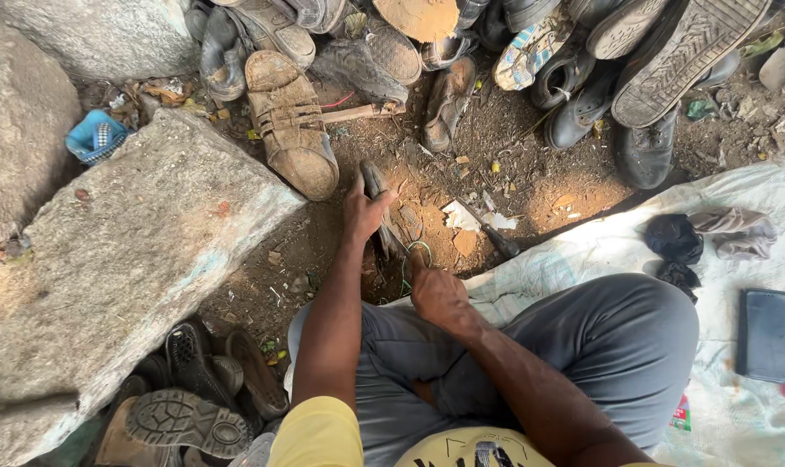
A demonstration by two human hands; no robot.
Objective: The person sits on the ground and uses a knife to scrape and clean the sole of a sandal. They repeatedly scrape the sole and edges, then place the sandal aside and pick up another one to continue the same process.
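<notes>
Dark, worn leather showed in the one head view: a dark shoe piece (379,216) stood nearly upright on the bare dirt ground (531,173), just ahead of the person's bent knees. The left hand (364,210) was closed around its upper end, apparently to steady it against the ground. The right hand (436,294), just nearer the body than the shoe piece, was curled shut at its lower edge, seemingly pinching a thin greenish loop (418,252) of thread or wire; what exactly it gripped could not be told. Both forearms reached forward over grey trousers (600,346), the left one straighter, the right bent in from the side. Left of the shoe piece lay a large flat stone (133,259). Beyond it a tan sandal (290,121) rested sole up among piled old shoes. Right of it, a white sack sheet (756,207) carried a black phone (765,335) and dark rags (674,238).
</notes>
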